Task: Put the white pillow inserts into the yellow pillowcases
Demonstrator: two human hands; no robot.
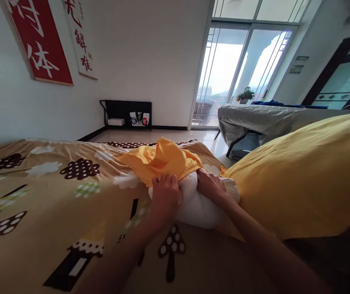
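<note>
A white pillow (pixel 201 210) lies on the patterned bed sheet (pixel 49 204), its far end inside a bunched orange-yellow pillowcase (pixel 162 157). My left hand (pixel 165 194) is closed on the pillowcase's edge, at the left side of the white pillow. On the other side, my right hand (pixel 210 183) grips the edge of the same pillowcase where it meets the pillow. The fingertips of my right hand are partly hidden by the cloth. To the right, a large yellow pillow (pixel 309 175) sits close by my right forearm.
Beyond the bed, a table under a clear plastic cover (pixel 254 116) bears a potted plant (pixel 246 94). A black low rack (pixel 119 110) with a printed bag (pixel 139 119) stands against the back wall. Sliding glass doors (pixel 224 65) are behind the table.
</note>
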